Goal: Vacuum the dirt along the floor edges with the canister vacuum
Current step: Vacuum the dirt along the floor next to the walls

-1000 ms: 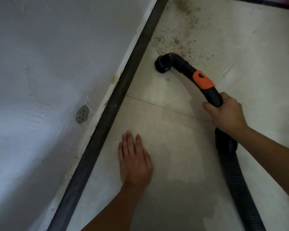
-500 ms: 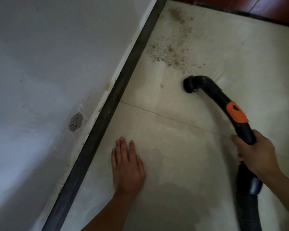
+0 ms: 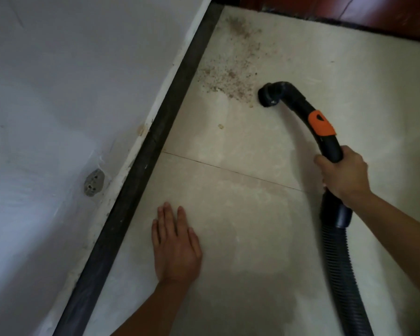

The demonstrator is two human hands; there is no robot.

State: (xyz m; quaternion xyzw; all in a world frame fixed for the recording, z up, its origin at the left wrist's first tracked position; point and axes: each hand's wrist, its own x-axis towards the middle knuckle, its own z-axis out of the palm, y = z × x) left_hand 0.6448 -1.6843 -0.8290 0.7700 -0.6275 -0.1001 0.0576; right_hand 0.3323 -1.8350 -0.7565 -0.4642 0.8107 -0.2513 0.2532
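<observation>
Right hand (image 3: 342, 175) wrapped round the black handle tube (image 3: 298, 103) of the vacuum, gripping on the near side of the orange slider (image 3: 321, 123); ribbed hose (image 3: 342, 275) runs from under that hand toward the near edge, right side, and out of frame.

Nozzle end (image 3: 267, 95) is down at the floor tile (image 3: 252, 238), mouth facing left, just beside the right fringe of the dirt (image 3: 228, 78); can't tell whether the mouth touches the tile.

Dirt: brown speckled scatter on the far tile, from the dark baseboard strip (image 3: 141, 170) out to the nozzle end, with more running up toward the far corner; one loose crumb (image 3: 220, 126) sits nearer, apart from the main patch.

Left hand (image 3: 176, 248) lies flat, palm down, fingers straight and close together, on the near tile; holds nothing; near the baseboard strip, not touching it.

Grout line (image 3: 228, 169) crosses the floor between the left hand and the dirt.

White wall (image 3: 58, 93) fills the left side; grey oval patch (image 3: 94, 182) on it, low down, near the strip.

Far right: dark threshold (image 3: 325, 21), reddish wood flooring (image 3: 386, 15) beyond it.
</observation>
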